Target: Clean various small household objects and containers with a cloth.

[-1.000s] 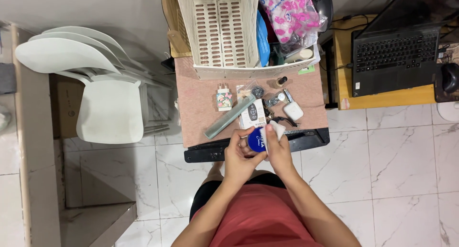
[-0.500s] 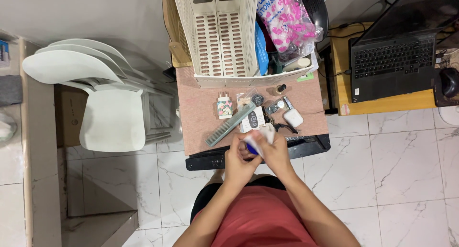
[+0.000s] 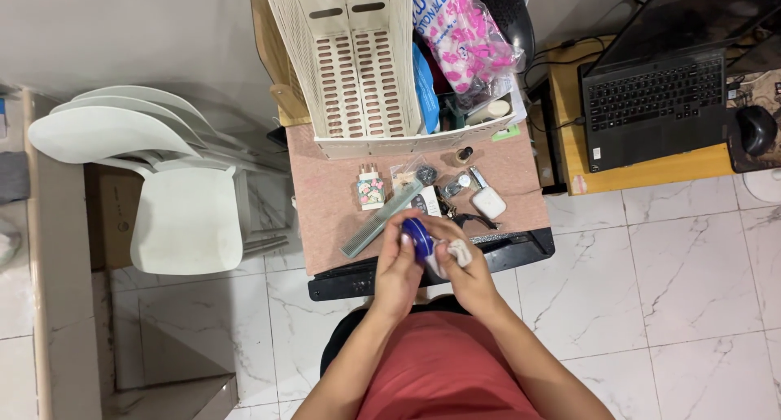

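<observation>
Together, both hands met above the table's near edge: the left hand (image 3: 399, 267) closed around a round blue tin (image 3: 417, 235), the right hand (image 3: 461, 272) pinched a white cloth (image 3: 450, 252) against it. Behind, a pink-and-white printed bag (image 3: 465, 31) stood beside the cream file rack (image 3: 358, 66).

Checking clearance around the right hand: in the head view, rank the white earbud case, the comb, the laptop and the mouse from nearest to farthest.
From the right hand:
1. Earbud case, just beyond it on the pink mat.
2. Comb, across to the left.
3. Laptop, on the wooden desk to the right.
4. Mouse, far right.
</observation>
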